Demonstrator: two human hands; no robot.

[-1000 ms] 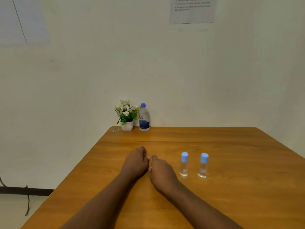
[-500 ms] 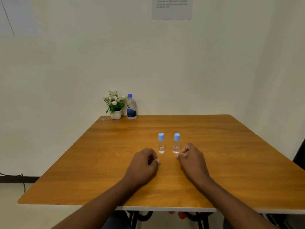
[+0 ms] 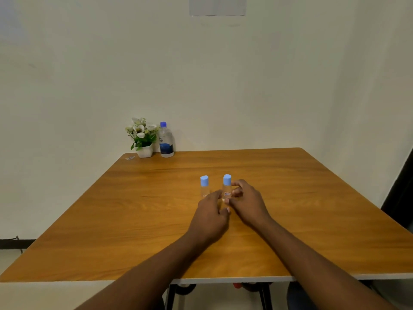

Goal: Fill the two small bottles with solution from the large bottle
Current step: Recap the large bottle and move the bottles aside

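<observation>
Right small bottle stands upright mid-tabletop, blue cap on. Left small bottle is just beside it, capped too, its lower part hidden behind your left hand. Your right hand has its fingers curled round the right small bottle, thumb at the front and the others at its far side. How firm that hold is, the view does not show. Left hand fingers are loosely bent and reach toward the gap between the two bottles, gripping nothing that can be seen. Large bottle is well apart, at the far left corner against the wall, touching or nearly touching the flower pot, cap on. Judgement: no filling has begun, and the caps must come off first. Both small bottles look light, stiff and smooth-sided, narrow at the base, so they should tip easily. Take each by the body low down with one hand and twist the cap with the other. Expect the large bottle to be heavier and its plastic to give under a squeeze, so hold it round the middle, over the label.
</observation>
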